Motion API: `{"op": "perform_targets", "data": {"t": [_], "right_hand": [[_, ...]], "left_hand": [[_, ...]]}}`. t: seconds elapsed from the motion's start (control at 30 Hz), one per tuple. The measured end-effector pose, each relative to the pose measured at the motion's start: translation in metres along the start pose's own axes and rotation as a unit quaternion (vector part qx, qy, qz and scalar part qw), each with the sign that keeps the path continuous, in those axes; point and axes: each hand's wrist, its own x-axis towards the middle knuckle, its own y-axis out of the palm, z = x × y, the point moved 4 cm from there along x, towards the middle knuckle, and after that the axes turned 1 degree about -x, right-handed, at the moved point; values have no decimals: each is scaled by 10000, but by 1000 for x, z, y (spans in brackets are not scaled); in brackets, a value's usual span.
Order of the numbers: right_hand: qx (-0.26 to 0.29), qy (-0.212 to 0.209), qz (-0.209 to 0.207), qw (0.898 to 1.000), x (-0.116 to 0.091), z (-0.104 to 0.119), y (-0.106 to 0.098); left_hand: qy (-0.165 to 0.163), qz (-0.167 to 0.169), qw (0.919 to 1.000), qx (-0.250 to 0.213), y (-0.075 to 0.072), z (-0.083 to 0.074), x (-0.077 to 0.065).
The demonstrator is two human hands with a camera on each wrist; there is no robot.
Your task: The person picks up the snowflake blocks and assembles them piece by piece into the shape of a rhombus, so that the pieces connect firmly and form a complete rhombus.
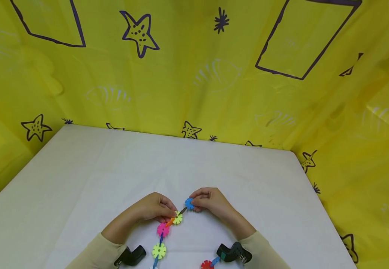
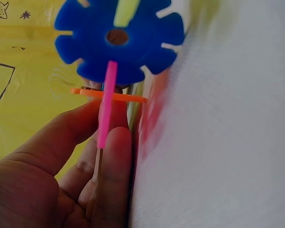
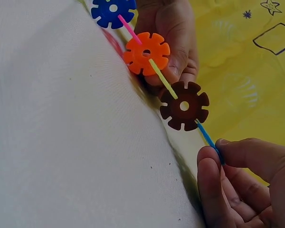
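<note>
A chain of notched plastic snowflake discs, slotted together at right angles, runs between my hands. My left hand (image 1: 155, 207) pinches it around the yellow disc (image 1: 177, 217) and orange disc (image 3: 147, 53); which one its fingertips press is partly hidden. My right hand (image 1: 211, 200) pinches the blue disc (image 1: 189, 203) at one end between thumb and fingers. That blue disc joins a brown disc (image 3: 184, 106), which joins the yellow one. Below my left hand the chain continues through a pink disc (image 1: 162, 229), a dark blue disc (image 2: 85, 42) and a yellow-green disc (image 1: 159, 251).
A red disc (image 1: 207, 265) joined to another blue disc (image 1: 216, 260) lies near my right wrist, cut by the frame's bottom edge. The white table (image 1: 140, 160) extends to a yellow patterned curtain (image 1: 181, 93) behind and at both sides.
</note>
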Motion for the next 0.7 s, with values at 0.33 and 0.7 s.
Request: {"op": "perform_targets", "data": {"t": [0.33, 0.7], "right_hand": [[2, 14, 91, 10000, -2, 3, 4], [-4, -80, 133, 9999, -2, 1, 5]], "left_hand": [[66, -10, 10000, 16, 1, 1, 1], [156, -68, 9998, 63, 2, 1, 2]]}}
